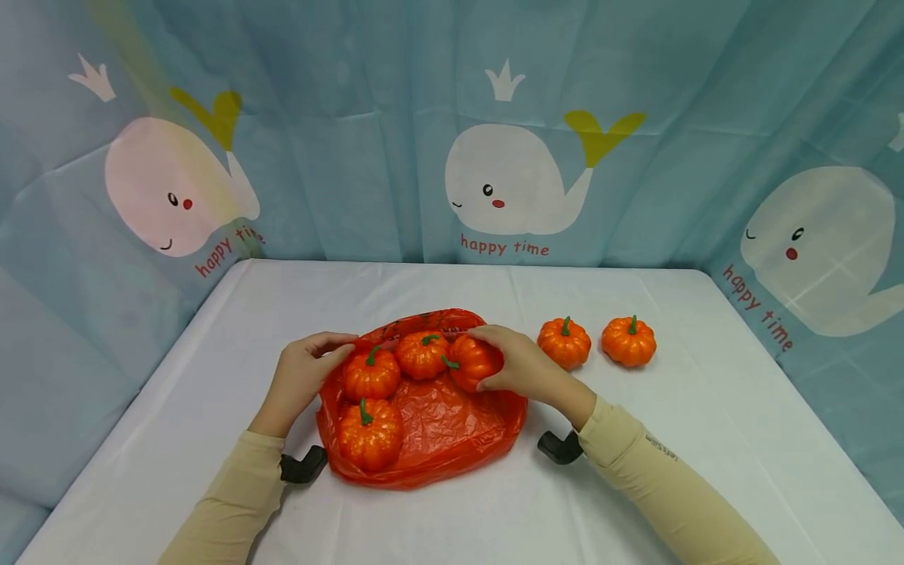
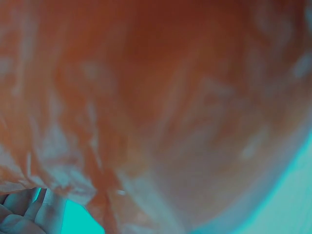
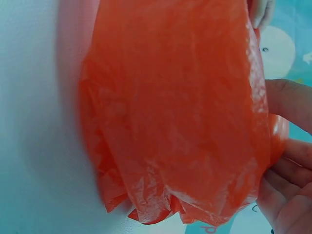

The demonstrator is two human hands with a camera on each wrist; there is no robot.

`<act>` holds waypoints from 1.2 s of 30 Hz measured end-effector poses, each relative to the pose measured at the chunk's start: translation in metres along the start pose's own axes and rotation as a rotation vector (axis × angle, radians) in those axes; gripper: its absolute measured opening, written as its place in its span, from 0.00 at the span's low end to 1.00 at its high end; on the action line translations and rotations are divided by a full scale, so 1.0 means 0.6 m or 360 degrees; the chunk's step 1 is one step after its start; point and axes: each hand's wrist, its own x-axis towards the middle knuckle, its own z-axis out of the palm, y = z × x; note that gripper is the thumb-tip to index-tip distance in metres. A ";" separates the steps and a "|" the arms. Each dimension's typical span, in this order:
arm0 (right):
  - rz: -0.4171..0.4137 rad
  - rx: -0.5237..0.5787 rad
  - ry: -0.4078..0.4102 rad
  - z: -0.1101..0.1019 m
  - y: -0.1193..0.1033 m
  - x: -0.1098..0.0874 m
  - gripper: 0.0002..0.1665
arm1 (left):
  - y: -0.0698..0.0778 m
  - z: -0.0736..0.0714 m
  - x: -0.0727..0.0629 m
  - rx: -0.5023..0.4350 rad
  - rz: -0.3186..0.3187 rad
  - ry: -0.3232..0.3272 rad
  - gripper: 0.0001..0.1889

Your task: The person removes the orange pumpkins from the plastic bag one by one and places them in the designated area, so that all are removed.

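as right hand (image 1: 521, 364) grips pumpkin (image 1: 479, 361) | curtain (image 1: 353, 184) reads "happy time"

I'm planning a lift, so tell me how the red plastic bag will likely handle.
The red bag is probably floppy, as its thin plastic is wrinkled. It would likely sag unevenly: the pumpkins inside crowd its left and far sides. Its glossy surface may be slippery.

The red bag (image 1: 452, 431) looks like thin plastic film, glossy and finely crinkled, while the 6 orange pumpkins (image 1: 370, 434) have a shiny, ribbed, plastic-looking skin. Beneath, the white table covering (image 1: 734, 408) appears matt and smooth; the blue curtain (image 1: 367, 188) is creased sheeting with a faint sheen. The beige sleeves (image 1: 233, 494) are matt, softly wrinkled cloth.
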 end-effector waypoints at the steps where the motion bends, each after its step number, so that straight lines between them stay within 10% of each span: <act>1: 0.0002 0.0005 0.0006 0.000 0.000 -0.001 0.45 | 0.000 0.000 0.000 0.0002 -0.0001 0.0000 0.21; 36: 0.0170 0.0746 0.0390 -0.057 0.017 -0.113 0.47 | 0.001 -0.001 0.000 0.0001 0.0020 0.0007 0.21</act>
